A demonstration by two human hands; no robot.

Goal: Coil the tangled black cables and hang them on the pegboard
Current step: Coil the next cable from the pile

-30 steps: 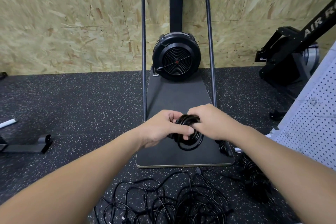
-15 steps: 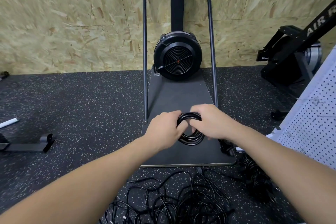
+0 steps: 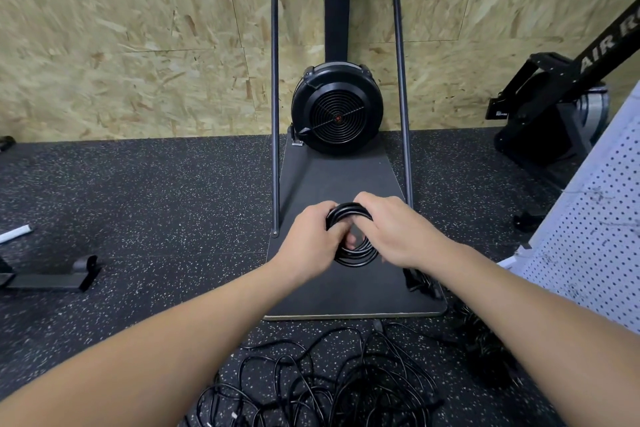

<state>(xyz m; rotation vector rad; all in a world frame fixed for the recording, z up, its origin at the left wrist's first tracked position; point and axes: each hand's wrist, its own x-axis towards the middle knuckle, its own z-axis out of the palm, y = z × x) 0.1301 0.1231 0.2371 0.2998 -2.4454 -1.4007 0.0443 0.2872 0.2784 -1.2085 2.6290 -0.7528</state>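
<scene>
A small black cable coil [image 3: 356, 255] hangs between both hands in the middle of the view. My left hand [image 3: 310, 243] grips its left side with curled fingers. My right hand [image 3: 398, 230] grips its right side and top, fingers curled over the loops. A tangled heap of black cables [image 3: 322, 381] lies on the floor below my arms. A second dark bundle of cable [image 3: 485, 354] lies at the right, partly behind my right forearm. The white pegboard [image 3: 595, 239] leans at the right edge.
A black fan machine [image 3: 337, 107] on a dark base board [image 3: 346, 288] with a metal frame stands ahead against the chipboard wall. Another black exercise machine [image 3: 554, 94] stands at the back right. A black floor bracket [image 3: 52, 274] lies at the left.
Both hands have shifted their hold on the coil, and the loops now sit in a rounder, neater ring. The hands stay at about the same place over the base board.
</scene>
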